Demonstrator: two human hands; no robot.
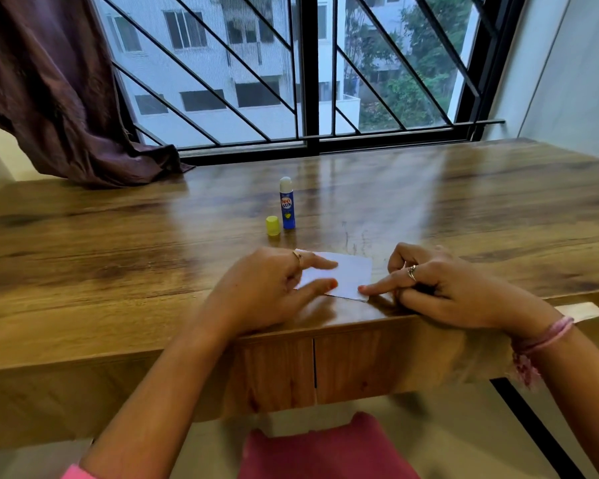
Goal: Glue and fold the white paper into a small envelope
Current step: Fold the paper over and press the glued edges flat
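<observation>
The white paper (351, 276), folded into a small rectangle, lies flat near the front edge of the wooden table (118, 243). My left hand (270, 288) rests on its left part, with the forefinger and thumb stretched out over the sheet. My right hand (440, 286) presses the tip of its straight forefinger on the paper's lower right corner while its other fingers are curled. Behind the paper stands a blue glue stick (287, 205), uncapped, with its white glue showing. Its yellow cap (273, 225) stands just to its left.
A window with black bars (308, 81) runs along the far side of the table. A dark purple curtain (49, 98) hangs at the left and drapes onto the tabletop. Two drawer fronts (312, 368) sit under the table edge.
</observation>
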